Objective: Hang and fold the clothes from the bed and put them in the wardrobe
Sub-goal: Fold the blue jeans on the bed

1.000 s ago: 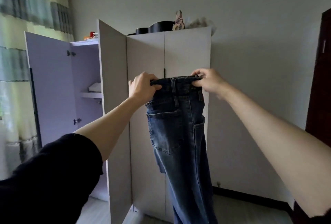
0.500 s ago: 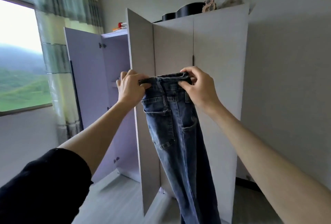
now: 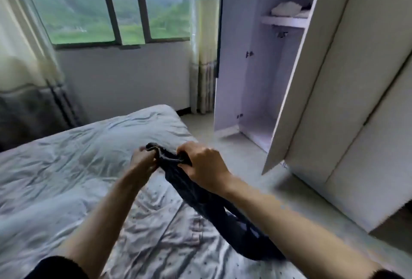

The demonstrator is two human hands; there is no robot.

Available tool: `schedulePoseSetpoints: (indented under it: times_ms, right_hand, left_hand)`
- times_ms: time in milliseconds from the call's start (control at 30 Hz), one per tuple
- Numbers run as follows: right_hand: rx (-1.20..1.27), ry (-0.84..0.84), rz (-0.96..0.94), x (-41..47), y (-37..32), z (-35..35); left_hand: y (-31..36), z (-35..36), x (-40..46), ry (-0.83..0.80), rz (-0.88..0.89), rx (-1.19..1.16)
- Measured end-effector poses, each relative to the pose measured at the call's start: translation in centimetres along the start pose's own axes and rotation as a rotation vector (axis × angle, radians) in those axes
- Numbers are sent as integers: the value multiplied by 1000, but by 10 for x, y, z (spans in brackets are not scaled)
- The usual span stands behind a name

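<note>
Jeans (image 3: 200, 198) now lowered from wardrobe (image 3: 334, 78) height onto bed (image 3: 66, 167); we grip the waistband, both hands (image 3: 145, 159) (image 3: 204, 165) clamped, ready for folding.

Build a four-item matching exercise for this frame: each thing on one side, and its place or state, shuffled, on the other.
Things:
1. jeans
2. wardrobe door
3. folded white cloth
4. bed

Places or states:
A. on the wardrobe shelf
B. swung open
C. gripped by both hands at one end
D. covered by a wrinkled pale sheet

Pairs: 1-C, 2-B, 3-A, 4-D
</note>
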State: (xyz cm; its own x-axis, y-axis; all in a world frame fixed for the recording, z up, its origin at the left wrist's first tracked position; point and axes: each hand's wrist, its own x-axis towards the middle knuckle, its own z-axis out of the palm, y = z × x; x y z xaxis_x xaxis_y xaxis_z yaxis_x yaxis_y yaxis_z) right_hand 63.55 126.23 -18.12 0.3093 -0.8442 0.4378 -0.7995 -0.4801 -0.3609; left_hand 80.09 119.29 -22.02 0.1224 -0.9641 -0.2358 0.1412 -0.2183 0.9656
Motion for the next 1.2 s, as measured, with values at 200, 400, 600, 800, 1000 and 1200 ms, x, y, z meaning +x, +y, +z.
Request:
schedulePoseSetpoints:
  times_ms: [200, 400, 600, 800, 1000, 1200]
  right_hand:
    - [37, -164, -249, -49, -75, 134]
    - [145, -422, -336, -83, -104, 211]
    - [133, -731, -243, -108, -89, 237]
    - [-45, -822, -270, -129, -57, 264]
    - [-1, -905, -104, -172, -31, 305]
    - [-47, -977, 160, -209, 34, 303]
  left_hand:
    - [-82, -141, -36, -30, -631, -198]
    - [-158, -197, -61, 2, -729, 103]
    - [-194, -224, -57, 75, -486, 227]
    - [-214, -266, -55, 108, -365, 269]
    - [-265, -279, -58, 435, -384, 821]
    - [-296, -204, -75, 350, -99, 1275]
